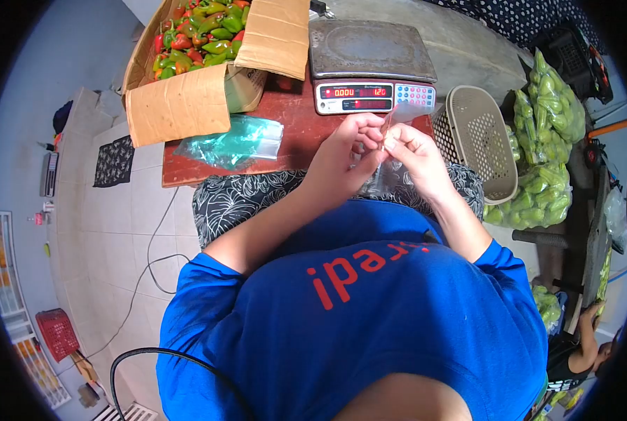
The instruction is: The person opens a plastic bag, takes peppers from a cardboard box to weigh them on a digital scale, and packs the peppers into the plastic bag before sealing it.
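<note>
My left hand (352, 154) and my right hand (420, 156) meet in front of my chest, just below the scale. Between their fingertips they pinch a thin clear plastic bag (413, 111). One part of it sticks up towards the scale's keypad, and more clear plastic hangs below the hands over my lap. The digital scale (369, 50) has a bare metal platform, and its red display is lit. To the left, a greenish plastic bag (232, 142) lies crumpled at the table edge.
An open cardboard box (180, 105) of red and green peppers (204, 31) stands on the red-brown table (299, 140). A beige plastic basket (478, 144) is right of the scale. Filled bags of green vegetables (541, 189) are beyond it. Another person (580, 354) is at far right.
</note>
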Demonstrator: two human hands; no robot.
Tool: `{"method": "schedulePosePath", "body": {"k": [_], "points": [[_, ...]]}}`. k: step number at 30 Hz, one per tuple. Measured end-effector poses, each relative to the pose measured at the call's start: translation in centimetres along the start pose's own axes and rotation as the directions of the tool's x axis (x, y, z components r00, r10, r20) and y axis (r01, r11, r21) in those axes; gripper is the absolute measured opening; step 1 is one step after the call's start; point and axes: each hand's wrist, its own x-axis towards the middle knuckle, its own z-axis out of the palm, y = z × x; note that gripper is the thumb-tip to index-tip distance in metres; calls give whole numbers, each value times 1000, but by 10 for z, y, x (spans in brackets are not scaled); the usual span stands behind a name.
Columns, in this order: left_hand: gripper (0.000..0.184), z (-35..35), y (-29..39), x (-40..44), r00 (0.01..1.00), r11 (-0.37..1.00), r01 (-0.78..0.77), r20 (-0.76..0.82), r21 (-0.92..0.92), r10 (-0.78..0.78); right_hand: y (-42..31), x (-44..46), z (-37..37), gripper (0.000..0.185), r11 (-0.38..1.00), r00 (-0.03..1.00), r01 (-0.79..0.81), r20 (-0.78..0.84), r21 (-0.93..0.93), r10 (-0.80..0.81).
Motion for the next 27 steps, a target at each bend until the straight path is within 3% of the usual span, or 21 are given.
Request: {"method": "schedulePosePath", "body": {"k": [6, 12, 18, 21, 24, 27], "points": [[45, 10, -13, -1, 996, 996, -68, 68, 56, 64, 9, -1, -18, 23, 983, 994, -63, 97, 172, 46], [48, 6, -21, 1, 999, 995, -49, 26, 88, 46, 5, 3, 2, 18, 978, 976, -109, -170, 177, 140], [47, 5, -21, -1, 1000, 1000, -9, 24, 29, 8, 21, 3, -15, 18, 992, 1000, -24, -16, 122, 26], [47, 6, -17, -2, 999, 998, -27, 24, 57, 25, 16, -1, -5, 22, 999, 984, -14, -179, 46, 22], [46, 5, -21, -2, 999, 998, -37, 12, 44, 37, 20, 0, -20, 25, 994, 994, -92, -48, 59, 95], [44, 4, -25, -2, 997, 996, -76, 6, 38, 76, 17, 2, -13, 24, 969, 995, -97, 17, 228, 95]]}}
